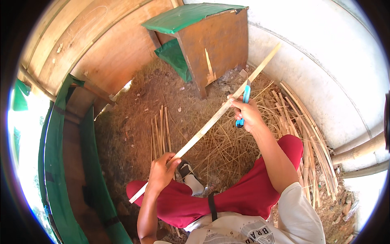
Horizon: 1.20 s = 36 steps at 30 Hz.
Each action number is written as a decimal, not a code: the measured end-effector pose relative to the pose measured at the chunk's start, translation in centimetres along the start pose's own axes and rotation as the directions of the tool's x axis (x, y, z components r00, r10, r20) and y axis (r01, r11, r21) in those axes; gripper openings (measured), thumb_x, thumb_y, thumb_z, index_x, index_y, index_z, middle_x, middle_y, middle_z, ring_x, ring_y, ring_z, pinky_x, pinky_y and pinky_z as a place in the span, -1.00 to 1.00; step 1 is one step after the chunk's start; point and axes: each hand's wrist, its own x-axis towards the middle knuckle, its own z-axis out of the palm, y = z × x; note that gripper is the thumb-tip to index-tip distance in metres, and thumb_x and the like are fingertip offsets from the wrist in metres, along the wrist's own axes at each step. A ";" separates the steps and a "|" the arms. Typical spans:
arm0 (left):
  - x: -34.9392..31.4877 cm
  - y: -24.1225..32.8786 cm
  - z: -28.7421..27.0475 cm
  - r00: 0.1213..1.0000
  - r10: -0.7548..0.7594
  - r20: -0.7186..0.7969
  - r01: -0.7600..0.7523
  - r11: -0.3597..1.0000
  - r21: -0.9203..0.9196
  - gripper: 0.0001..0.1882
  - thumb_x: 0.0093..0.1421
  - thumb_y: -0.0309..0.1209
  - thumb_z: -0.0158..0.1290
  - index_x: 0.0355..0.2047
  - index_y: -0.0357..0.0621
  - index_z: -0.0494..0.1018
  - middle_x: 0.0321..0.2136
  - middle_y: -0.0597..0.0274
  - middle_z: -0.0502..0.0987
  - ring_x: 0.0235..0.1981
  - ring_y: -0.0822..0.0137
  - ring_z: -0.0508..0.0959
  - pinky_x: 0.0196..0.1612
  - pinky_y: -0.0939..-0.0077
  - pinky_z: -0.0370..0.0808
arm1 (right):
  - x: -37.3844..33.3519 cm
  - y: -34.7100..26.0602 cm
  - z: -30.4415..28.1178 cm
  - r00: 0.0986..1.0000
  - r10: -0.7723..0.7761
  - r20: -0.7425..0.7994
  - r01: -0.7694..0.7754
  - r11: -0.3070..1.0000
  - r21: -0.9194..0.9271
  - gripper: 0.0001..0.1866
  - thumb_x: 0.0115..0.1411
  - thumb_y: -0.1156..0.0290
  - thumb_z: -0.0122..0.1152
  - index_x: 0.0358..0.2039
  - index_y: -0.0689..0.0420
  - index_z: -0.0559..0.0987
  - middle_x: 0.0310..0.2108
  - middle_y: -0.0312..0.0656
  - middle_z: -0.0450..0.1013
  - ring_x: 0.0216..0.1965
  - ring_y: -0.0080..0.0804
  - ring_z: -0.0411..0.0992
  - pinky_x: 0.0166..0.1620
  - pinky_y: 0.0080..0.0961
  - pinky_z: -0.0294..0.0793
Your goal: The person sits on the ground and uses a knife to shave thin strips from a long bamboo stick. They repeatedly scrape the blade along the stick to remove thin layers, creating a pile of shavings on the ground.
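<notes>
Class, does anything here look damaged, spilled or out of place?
The brown cabinet has a pale, jagged patch on its side, perhaps peeled wood. Thin shavings lie tangled on the dirt floor, unlike the straighter strips beside them.

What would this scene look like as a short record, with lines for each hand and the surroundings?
Left hand: grips a long, pale bamboo strip near its lower end
Right hand: holds a blue utility knife and touches the strip farther up
Blade contact: cannot be told
Between the knees: loose bamboo shavings on the ground
Right side: long split bamboo pieces in a pile
Ahead: brown wooden cabinet with a green-covered top
Clothing: dark red trousers
</notes>
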 end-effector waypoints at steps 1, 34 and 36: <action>0.0 0.0 0.0 1.000 -0.001 -0.006 0.001 1.000 -0.004 -0.78 0.24 -0.37 0.21 -0.20 -0.28 0.55 -0.51 0.13 0.57 -0.50 0.45 0.47 -0.40 0.43 0.43 | 0.0 0.0 0.0 1.000 -0.016 0.014 0.016 1.000 -0.006 -0.74 0.24 0.38 0.28 -0.14 0.29 0.59 -0.40 -0.10 0.51 -0.72 -0.67 0.12 -0.62 -0.63 0.12; -4.2 -4.2 5.9 0.976 -0.190 0.106 0.216 0.901 -0.377 -0.61 0.43 -0.19 -0.03 -0.35 -0.31 0.52 -0.67 0.39 0.36 -0.61 0.59 0.31 -0.55 0.57 0.28 | 0.1 3.1 1.4 0.967 0.003 0.256 0.178 0.707 -0.684 -0.67 0.24 0.31 0.26 -0.14 0.34 0.62 -0.34 -0.11 0.65 -0.32 -0.42 0.60 -0.19 -0.45 0.51; -4.1 -4.1 6.0 0.979 -0.176 0.099 0.200 0.907 -0.372 -0.60 0.43 -0.19 -0.03 -0.37 -0.31 0.51 -0.67 0.41 0.35 -0.61 0.60 0.31 -0.55 0.60 0.28 | 0.2 3.2 1.2 0.966 0.006 0.257 0.181 0.695 -0.696 -0.68 0.24 0.32 0.25 -0.14 0.32 0.63 -0.34 -0.13 0.65 -0.33 -0.43 0.60 -0.19 -0.45 0.51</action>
